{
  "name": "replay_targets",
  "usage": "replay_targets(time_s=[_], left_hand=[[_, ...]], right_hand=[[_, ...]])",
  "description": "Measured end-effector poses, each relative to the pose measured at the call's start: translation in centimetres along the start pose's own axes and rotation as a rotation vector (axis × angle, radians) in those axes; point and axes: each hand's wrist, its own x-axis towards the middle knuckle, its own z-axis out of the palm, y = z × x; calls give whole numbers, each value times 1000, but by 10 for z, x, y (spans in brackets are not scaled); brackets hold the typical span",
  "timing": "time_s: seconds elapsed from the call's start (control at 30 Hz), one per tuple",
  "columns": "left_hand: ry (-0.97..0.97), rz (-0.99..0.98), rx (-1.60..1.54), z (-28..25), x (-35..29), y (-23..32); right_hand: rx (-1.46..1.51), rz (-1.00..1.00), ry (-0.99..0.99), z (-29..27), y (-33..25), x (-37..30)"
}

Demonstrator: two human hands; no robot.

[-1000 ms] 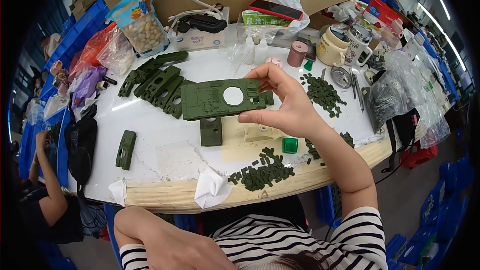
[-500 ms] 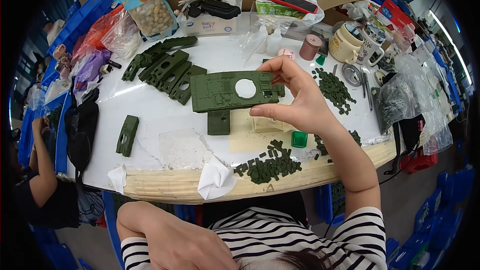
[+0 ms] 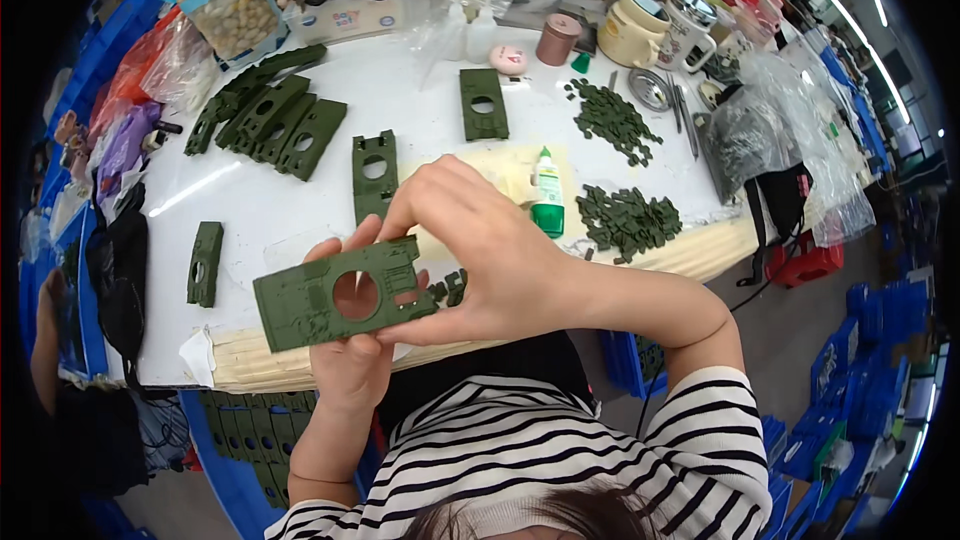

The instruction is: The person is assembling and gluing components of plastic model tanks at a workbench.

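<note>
A dark green plastic model tank hull (image 3: 300,305) with a round hole is held tilted above the table's near edge. My right hand (image 3: 490,250) pinches its right end between thumb and fingers. From below and behind, my left hand (image 3: 352,372) grips the same hull, its thumb at the lower edge and fingertips showing over the top. Just beyond my hands, another hull (image 3: 374,165) lies on the table, its near end partly hidden. A glue bottle (image 3: 548,202) with a green base and green tip is right of my right hand. Small dark green pieces (image 3: 445,290) show behind my right thumb.
More hulls lie at the back left (image 3: 270,115), back middle (image 3: 484,105) and left (image 3: 205,262). Two piles of small green pieces (image 3: 628,223) are on the right. Mugs (image 3: 634,28), a pink canister (image 3: 558,40) and plastic bags (image 3: 790,130) line the back and right.
My right hand has brought the hull nearer and leftward. My left hand, earlier low at my chest, has come up and taken hold of it. The whole view has shifted.
</note>
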Motion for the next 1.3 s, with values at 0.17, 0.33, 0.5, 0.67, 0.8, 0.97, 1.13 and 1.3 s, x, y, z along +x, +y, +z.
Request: replay_targets(time_s=[0.17, 0.33, 0.5, 0.67, 0.8, 0.97, 1.13, 1.3], left_hand=[[78, -31, 65, -24, -8, 14], [-123, 11, 168, -37, 19, 51], [-286, 34, 210, -17, 59, 55], [-299, -107, 213, -11, 85, 49], [-271, -167, 187, -26, 96, 38], [-236, -218, 94, -37, 96, 37], [-237, -233, 31, -41, 100, 36], [-247, -311, -39, -37, 98, 37]], right_hand=[[36, 230, -103, -45, -2, -36], [-399, 790, -47, -141, 38, -93], [-461, 1008, -162, -153, 68, -112], [-419, 1066, -232, -156, 88, -119], [-272, 1127, -236, -157, 93, -117], [-177, 1127, -227, -162, 91, -114], [-178, 1193, -216, -167, 82, -100], [-144, 1078, -86, -160, 55, -67]])
